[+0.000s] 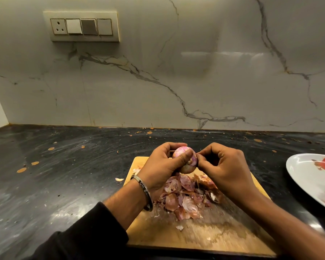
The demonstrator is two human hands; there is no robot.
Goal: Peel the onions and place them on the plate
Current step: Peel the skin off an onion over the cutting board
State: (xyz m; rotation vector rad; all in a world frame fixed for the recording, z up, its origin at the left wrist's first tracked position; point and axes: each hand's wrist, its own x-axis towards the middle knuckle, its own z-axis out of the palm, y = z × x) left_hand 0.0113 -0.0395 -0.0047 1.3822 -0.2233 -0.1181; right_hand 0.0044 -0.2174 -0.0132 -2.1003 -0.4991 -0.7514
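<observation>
Head view: left hand (163, 166) wraps fingers and thumb round onion (185, 160), lifted above wooden cutting board (214, 235). Right hand (227, 166) at onion's right side, thumb and fingertips pinching at its skin. Pile of onion peels (188, 194) on board directly beneath both hands. Metal bangle (144, 192) on left wrist, black sleeve (79, 235) behind it. White plate (308, 177) right of right hand, on dark table (64, 175), partly out of frame.

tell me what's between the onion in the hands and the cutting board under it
In the head view, a pile of loose onion skins lies on the wooden cutting board, directly below the onion held up by both hands.
</observation>
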